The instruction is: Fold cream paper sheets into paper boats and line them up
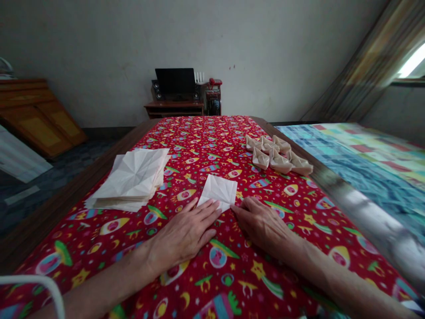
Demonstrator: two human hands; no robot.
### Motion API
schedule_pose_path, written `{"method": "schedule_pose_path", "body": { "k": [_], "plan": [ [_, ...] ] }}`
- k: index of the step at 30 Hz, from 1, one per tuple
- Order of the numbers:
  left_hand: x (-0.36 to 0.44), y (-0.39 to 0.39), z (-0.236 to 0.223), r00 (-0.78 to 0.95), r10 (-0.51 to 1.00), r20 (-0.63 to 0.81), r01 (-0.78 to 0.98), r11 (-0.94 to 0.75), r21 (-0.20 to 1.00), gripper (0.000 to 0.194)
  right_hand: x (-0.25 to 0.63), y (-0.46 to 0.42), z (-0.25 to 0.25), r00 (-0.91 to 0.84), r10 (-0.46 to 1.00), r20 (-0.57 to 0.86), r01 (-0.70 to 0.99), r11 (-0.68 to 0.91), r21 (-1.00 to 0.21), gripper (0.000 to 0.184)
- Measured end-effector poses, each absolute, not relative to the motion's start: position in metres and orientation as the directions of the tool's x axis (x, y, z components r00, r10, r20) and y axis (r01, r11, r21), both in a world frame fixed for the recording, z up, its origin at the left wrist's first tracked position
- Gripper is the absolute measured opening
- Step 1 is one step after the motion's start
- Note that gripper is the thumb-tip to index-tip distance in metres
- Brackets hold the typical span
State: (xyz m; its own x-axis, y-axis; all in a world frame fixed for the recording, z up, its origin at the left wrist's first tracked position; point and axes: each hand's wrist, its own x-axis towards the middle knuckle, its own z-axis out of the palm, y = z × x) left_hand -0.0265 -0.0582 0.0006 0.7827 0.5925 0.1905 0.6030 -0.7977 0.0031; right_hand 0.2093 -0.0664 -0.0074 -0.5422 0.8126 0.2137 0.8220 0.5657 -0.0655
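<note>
A small white square of folded paper (pixel 219 189) with crease lines lies on the tablecloth in front of me. My left hand (pixel 195 226) rests flat with its fingers stretched over the paper's near left part. At the near right corner, my right hand (pixel 257 219) has its fingers curled together and its fingertips touching the paper's edge; the thumb is mostly hidden. To the left sits a stack of creased paper sheets (pixel 133 175). Several folded paper boats (pixel 280 164) stand in two rows on the right.
A red patterned tablecloth (pixel 212 141) covers the long table, leaving its dark wooden edge (pixel 318 188) bare. A bed (pixel 358 164) adjoins on the right. A monitor (pixel 175 82) stands at the far wall, a wooden cabinet (pixel 40 117) at left. A white cable (pixel 49 283) curves at lower left.
</note>
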Motion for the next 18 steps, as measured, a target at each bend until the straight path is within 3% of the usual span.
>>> {"method": "schedule_pose_path", "body": {
  "k": [12, 18],
  "plan": [
    [-0.051, -0.067, -0.003, 0.794, 0.569, 0.213, 0.586, -0.81, -0.019, 0.039, 0.209, -0.065, -0.007, -0.538, 0.811, 0.231, 0.823, 0.565, -0.067, 0.018],
    [-0.061, -0.062, 0.001, 0.815, 0.526, 0.244, 0.522, -0.848, 0.087, 0.032, 0.208, -0.066, -0.004, -0.529, 0.807, 0.262, 0.822, 0.564, -0.076, 0.02]
  ]
}}
